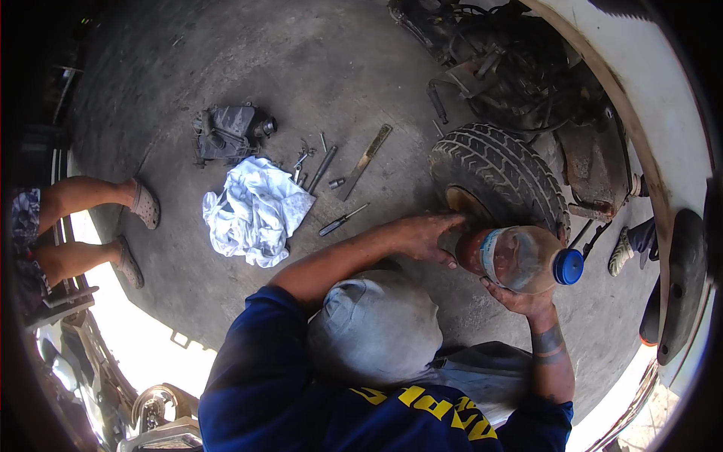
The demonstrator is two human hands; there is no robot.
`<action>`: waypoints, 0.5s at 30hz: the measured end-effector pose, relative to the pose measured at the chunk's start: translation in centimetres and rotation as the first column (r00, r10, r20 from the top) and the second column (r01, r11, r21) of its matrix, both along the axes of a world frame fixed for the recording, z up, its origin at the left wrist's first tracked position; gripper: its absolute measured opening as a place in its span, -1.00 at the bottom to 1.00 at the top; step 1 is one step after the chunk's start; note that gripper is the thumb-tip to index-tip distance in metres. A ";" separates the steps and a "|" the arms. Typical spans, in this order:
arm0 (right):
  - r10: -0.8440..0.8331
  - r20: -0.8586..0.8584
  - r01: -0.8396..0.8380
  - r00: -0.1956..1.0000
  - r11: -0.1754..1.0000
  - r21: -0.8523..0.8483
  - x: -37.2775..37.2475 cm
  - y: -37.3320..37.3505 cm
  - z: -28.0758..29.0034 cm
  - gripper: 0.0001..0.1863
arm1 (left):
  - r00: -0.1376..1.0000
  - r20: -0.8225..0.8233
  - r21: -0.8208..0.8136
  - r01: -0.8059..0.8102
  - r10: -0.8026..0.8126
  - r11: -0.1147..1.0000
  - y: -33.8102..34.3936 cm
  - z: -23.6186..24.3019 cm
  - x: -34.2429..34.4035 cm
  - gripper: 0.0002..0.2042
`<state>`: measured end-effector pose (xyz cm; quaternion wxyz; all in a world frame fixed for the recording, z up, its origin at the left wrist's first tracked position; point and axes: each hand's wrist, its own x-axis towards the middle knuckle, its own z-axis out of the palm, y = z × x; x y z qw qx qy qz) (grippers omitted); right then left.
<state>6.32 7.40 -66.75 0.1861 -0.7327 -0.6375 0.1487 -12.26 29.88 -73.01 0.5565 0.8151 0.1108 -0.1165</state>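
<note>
A large clear plastic bottle (520, 260) with a blue cap and reddish liquid is beside the tyre. My right hand (520, 299) grips it from below, fingers pressed against its near side. At the base end, next to the wheel, my left hand (425, 239) curves with thumb and fingers apart. Whether it touches the bottle cannot be made out. The wheel with its black treaded tyre (501, 166) is just beyond the bottle, and its hub is partly hidden.
Left on the floor are a white cloth (256, 211), a black plastic housing (230, 132), a screwdriver (343, 220), a flat worn bar (367, 160) and a dark-handled tool (324, 167). Greasy vehicle parts (520, 68) hang behind the tyre under a white body panel (663, 90). Another person's legs (90, 200) show at left.
</note>
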 end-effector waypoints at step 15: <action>-0.289 -0.566 0.276 0.772 0.955 -0.112 -1.8 1.1 2.3 -0.07 | 0.907 0.420 -0.119 0.043 0.011 0.992 -1.8 4.0 1.7 0.32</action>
